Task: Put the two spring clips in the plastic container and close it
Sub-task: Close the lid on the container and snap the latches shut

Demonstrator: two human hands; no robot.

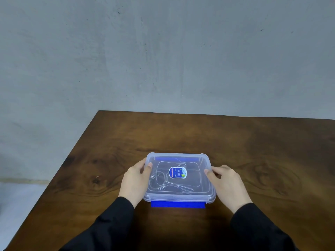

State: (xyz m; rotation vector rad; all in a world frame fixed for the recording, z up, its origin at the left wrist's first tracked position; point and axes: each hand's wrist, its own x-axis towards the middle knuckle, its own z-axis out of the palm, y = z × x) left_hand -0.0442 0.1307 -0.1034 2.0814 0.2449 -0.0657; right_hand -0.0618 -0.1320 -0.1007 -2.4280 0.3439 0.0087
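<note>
A clear plastic container (204, 193) stands on the brown wooden table, its clear lid (199, 158) lying on top with a blue sticker in the middle. The near blue latch (177, 204) sticks out flat toward me; the far blue latch (174, 158) shows at the back edge. Through the lid I see metal spring clips (159, 180) lying inside, toward the left. My left hand (135, 180) grips the left side, thumb on the lid. My right hand (227, 183) holds the right side, thumb on the lid's edge.
The wooden table (253, 151) runs back to a grey wall; its left edge slants from the far left corner toward me. Black sleeves cover both forearms at the bottom of the view.
</note>
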